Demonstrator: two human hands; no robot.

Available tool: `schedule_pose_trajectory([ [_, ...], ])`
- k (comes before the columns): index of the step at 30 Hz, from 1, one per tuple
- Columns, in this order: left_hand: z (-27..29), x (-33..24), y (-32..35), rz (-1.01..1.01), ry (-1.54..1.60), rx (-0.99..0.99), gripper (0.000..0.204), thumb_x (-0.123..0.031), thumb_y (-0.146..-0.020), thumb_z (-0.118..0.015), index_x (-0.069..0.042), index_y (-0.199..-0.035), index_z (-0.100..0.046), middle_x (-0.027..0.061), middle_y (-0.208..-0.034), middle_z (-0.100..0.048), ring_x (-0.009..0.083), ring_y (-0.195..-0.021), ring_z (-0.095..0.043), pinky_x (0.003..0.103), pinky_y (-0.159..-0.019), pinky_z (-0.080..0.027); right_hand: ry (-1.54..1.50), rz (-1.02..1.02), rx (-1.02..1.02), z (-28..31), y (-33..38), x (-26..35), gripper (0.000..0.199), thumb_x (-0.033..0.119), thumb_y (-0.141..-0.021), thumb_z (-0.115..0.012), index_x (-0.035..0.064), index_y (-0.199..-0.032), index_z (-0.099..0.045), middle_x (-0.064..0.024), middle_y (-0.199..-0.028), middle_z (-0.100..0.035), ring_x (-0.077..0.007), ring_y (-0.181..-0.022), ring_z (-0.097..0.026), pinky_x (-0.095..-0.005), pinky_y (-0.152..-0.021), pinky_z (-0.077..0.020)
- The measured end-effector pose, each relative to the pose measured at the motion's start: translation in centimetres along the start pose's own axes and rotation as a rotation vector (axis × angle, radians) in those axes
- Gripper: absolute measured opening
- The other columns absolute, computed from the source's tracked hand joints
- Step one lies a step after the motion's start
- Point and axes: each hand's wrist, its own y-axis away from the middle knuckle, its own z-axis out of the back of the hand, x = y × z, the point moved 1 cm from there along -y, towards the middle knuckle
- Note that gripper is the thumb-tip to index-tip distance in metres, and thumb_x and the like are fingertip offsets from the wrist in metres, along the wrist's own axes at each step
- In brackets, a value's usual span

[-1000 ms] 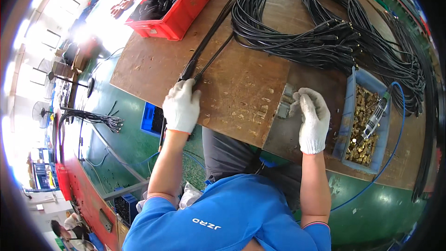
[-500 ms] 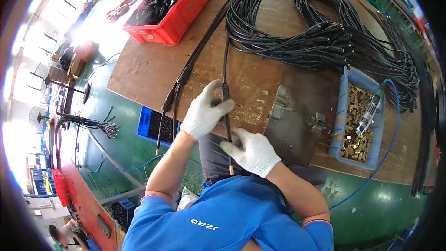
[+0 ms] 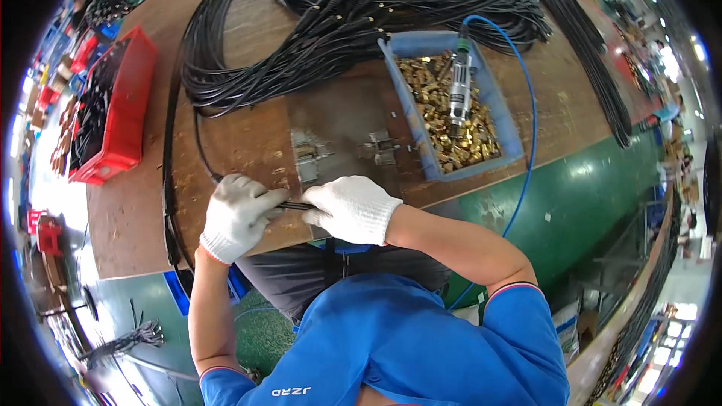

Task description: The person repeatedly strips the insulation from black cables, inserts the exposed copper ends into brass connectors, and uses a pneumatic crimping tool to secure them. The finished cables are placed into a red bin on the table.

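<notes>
My left hand (image 3: 237, 214), in a white knit glove, is closed round a black cable (image 3: 295, 205) at the table's near edge. My right hand (image 3: 353, 209), gloved alike, pinches the same cable a short way to the right. Between the hands the cable runs almost level; its end is hidden in my right hand. Beyond my left hand it bends up toward a big coil of black cables (image 3: 256, 84). Just past my hands, small metal fixtures (image 3: 307, 155) sit on a dark metal plate (image 3: 342, 116).
A blue bin (image 3: 444, 173) of brass fittings (image 3: 474, 139) stands right of the plate. A silver and black power tool (image 3: 460, 86) with a blue hose (image 3: 532, 120) rests on it. At left stands a red crate (image 3: 129, 131) of black parts. More cables lie along the table's far side.
My view has swung to the right. The cable piece between my hands has turned from pointing toward me to lying nearly level, and my right hand has closed over its end.
</notes>
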Motion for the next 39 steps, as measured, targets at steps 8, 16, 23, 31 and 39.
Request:
schedule_pose_trajectory([
  [8, 1.2, -0.1, 0.7, 0.135, -0.054, 0.024, 0.029, -0.016, -0.08, -0.079, -0.014, -0.109, -0.08, 0.0106, -0.076, -0.066, 0.0338, -0.078, -0.067, 0.047, -0.078, -0.052, 0.481, 0.262, -0.332, -0.4, 1.7, -2.3, 0.018, 0.029, -0.101, -0.069, 0.0121, -0.096, -0.072, -0.0071, -0.076, -0.072, -0.0267, -0.06, -0.073, -0.0409, -0.055, -0.0563],
  [16, -1.2, -1.4, -2.2, 0.116, 0.345, 0.141, 0.023, -0.01, -0.087, -0.075, -0.005, -0.11, -0.074, 0.0184, -0.09, -0.072, 0.0416, -0.083, -0.07, 0.05, -0.076, -0.055, 0.482, 0.273, -0.295, -0.6, 0.8, -2.0, 0.017, 0.029, -0.099, -0.069, 0.0131, -0.093, -0.072, -0.0064, -0.073, -0.071, -0.0256, -0.062, -0.074, -0.04, -0.055, -0.0567],
  [23, -1.6, -1.3, -2.6, 0.211, 0.362, 0.129, 0.028, -0.01, -0.092, -0.074, -0.009, -0.121, -0.073, 0.0186, -0.092, -0.071, 0.0414, -0.083, -0.071, 0.048, -0.073, -0.056, 0.663, 0.065, -0.428, 9.0, 8.1, -6.3, 0.009, 0.022, -0.095, -0.072, 0.016, -0.099, -0.079, -0.0023, -0.092, -0.078, -0.0248, -0.088, -0.078, -0.0394, -0.074, -0.063],
  [31, -2.5, -1.6, -3.8, 0.233, 0.33, 0.098, 0.03, -0.013, -0.095, -0.073, -0.011, -0.125, -0.073, 0.0182, -0.091, -0.069, 0.0404, -0.083, -0.071, 0.049, -0.072, -0.055, 0.542, -0.381, -0.309, 13.3, 9.2, -9.5, 0.035, 0.031, -0.095, -0.072, 0.0119, -0.125, -0.072, -0.0168, -0.107, -0.079, -0.0386, -0.09, -0.076, -0.0493, -0.081, -0.0602],
  [39, -2.3, -1.5, -3.2, 0.247, 0.308, 0.109, 0.034, -0.013, -0.096, -0.071, -0.011, -0.131, -0.074, 0.0188, -0.099, -0.073, 0.0407, -0.09, -0.073, 0.047, -0.078, -0.058, 0.661, -0.493, -0.139, 13.3, 6.6, -9.0, 0.024, 0.027, -0.091, -0.066, 0.0105, -0.109, -0.071, -0.0192, -0.099, -0.077, -0.0429, -0.095, -0.075, -0.0548, -0.085, -0.06],
])
